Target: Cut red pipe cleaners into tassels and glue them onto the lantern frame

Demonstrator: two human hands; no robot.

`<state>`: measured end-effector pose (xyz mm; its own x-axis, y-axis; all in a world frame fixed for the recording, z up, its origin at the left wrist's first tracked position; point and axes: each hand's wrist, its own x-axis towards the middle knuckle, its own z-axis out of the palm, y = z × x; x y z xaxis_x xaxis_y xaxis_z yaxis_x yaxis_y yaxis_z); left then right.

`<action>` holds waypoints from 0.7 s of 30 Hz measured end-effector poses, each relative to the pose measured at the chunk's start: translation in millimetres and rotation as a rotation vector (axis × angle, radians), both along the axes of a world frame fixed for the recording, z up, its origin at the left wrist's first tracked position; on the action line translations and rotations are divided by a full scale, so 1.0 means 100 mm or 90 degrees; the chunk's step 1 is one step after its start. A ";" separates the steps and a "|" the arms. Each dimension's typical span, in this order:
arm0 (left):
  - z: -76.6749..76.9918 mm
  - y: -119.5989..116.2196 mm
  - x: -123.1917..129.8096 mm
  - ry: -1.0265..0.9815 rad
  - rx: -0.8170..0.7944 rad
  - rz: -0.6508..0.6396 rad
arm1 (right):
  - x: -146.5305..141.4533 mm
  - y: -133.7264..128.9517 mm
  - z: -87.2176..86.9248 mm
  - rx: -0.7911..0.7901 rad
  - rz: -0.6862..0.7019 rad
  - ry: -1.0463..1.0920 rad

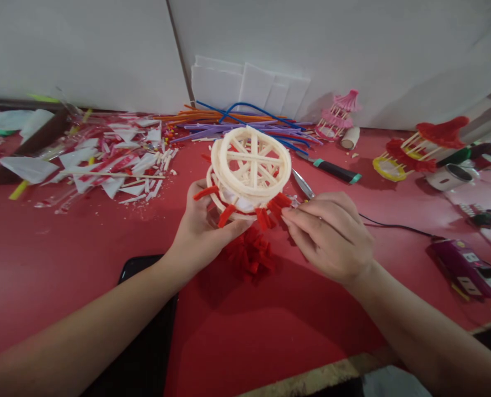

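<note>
My left hand (199, 226) is closed around the lower left side of a cream pipe-cleaner model (251, 160), round with a spoked wheel on top. Short red pipe-cleaner pieces (228, 215) stick out around its lower ring. At the right side of that ring, my right hand (332, 237) pinches with thumb and fingertips by a cluster of red pieces (279, 205); the exact contact is partly hidden. Beneath the model, on the red table (303, 331), lies a heap of short red pipe-cleaner pieces (251, 253). A pointed metal tool (303, 184) lies just behind my right hand.
Pipe cleaners (245, 124) in orange, purple and blue lie at the back. A utility knife (336, 171) is beside them. Scraps (100, 160) cover the left. Pink (339, 116) and red (423, 146) tiered models stand right, above a purple power strip (469, 267). A black device (142, 320) lies under my left forearm.
</note>
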<state>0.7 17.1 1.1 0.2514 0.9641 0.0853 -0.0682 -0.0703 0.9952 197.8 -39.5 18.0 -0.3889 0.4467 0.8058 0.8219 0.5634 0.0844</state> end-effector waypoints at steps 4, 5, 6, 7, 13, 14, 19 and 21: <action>-0.01 -0.01 -0.01 0.012 -0.016 0.001 | 0.02 0.00 0.01 -0.008 0.018 0.022; -0.01 -0.02 -0.01 0.008 -0.015 -0.001 | 0.04 0.01 0.01 -0.009 0.028 0.035; -0.02 -0.02 -0.01 0.001 -0.012 -0.002 | 0.05 0.01 0.01 -0.006 0.039 0.049; -0.02 -0.02 -0.02 -0.007 -0.010 -0.006 | 0.07 0.01 0.01 -0.004 0.047 0.060; -0.01 -0.04 -0.02 -0.027 -0.006 -0.056 | 0.16 0.04 0.02 -0.004 0.051 0.044; 0.00 -0.04 -0.01 -0.028 -0.005 -0.065 | 0.16 0.04 0.02 -0.001 0.049 0.040; 0.02 -0.05 -0.01 -0.024 0.008 -0.076 | 0.15 0.03 -0.01 0.012 0.042 0.039; 0.01 -0.04 -0.01 -0.016 0.008 -0.083 | 0.16 0.02 -0.02 0.017 0.047 0.043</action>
